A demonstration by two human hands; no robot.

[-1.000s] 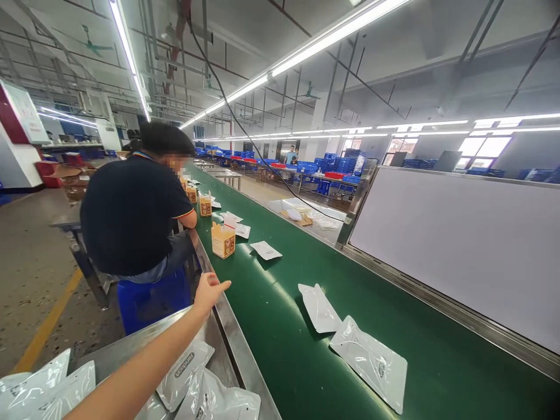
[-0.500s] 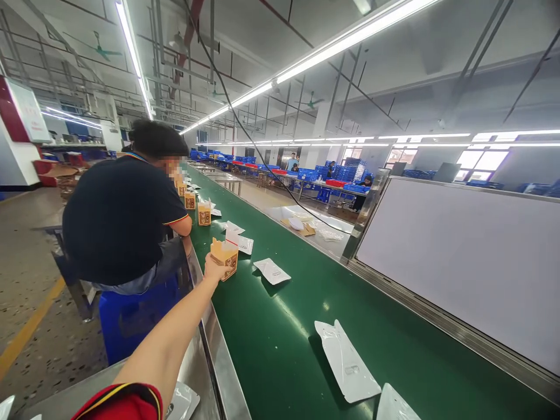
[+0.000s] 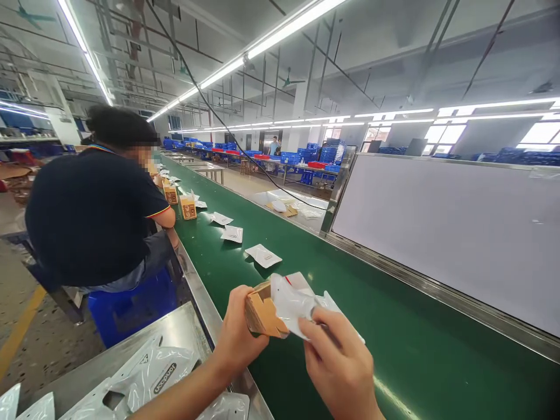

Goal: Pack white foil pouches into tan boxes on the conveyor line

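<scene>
Left grip: the left grip (image 3: 240,333) is clamped, fingers curled closed around a kraft cardboard box (image 3: 261,310) with corrugated, open flaps.
Right grip: the right grip (image 3: 339,366) has thumb and fingers pinched together on a glossy white foil pouch (image 3: 292,300), thin and creased.
Held pair: box and pouch are up in the air over the belt's near edge, the pouch touching the box's open end.
Belt: a smooth green conveyor belt (image 3: 420,356) carries flat white pouches (image 3: 263,255) and upright boxes (image 3: 188,207) farther along.
Table: a brushed steel table (image 3: 184,324) at left holds crinkled, printed pouches (image 3: 151,373).
Nearby: a co-worker (image 3: 87,216) in a dark polo sits on a blue plastic stool (image 3: 131,309) beside the belt.
</scene>
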